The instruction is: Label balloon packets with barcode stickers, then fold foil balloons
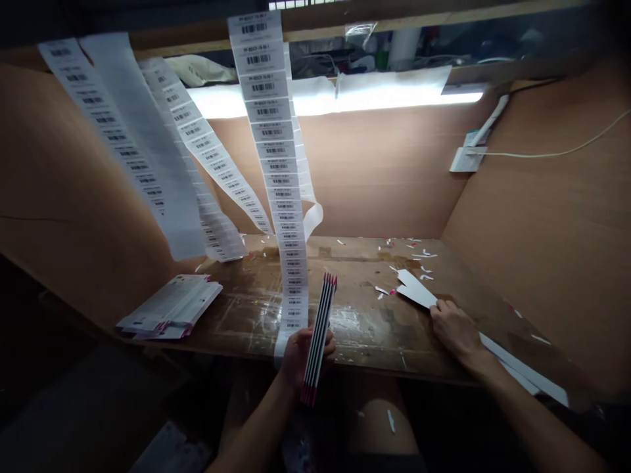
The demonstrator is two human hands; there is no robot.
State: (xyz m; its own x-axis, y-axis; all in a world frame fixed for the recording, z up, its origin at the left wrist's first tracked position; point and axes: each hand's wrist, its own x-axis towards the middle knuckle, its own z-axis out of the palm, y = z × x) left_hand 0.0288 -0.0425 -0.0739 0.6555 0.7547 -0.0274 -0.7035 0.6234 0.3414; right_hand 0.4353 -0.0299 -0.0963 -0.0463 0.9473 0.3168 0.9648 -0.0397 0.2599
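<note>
Above your left hand, hanging label strip, rows of black barcodes, code seemingly ending "-1", the rest blurred, barcoded strips farther left, unreadable

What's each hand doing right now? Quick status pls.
Left hand: closed, holding a small stack of thin boxes.
Right hand: fingers bent on the white strips; can't tell whether it's gripping.

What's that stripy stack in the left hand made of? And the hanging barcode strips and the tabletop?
The stripy stack is probably thin card: straight, stiff-looking layers; its finish is unclear edge-on. The barcode strips look like smooth label paper, since they're thin, white and curling. The tabletop may be wooden board, brown and worn, with shiny patches catching light.
</note>
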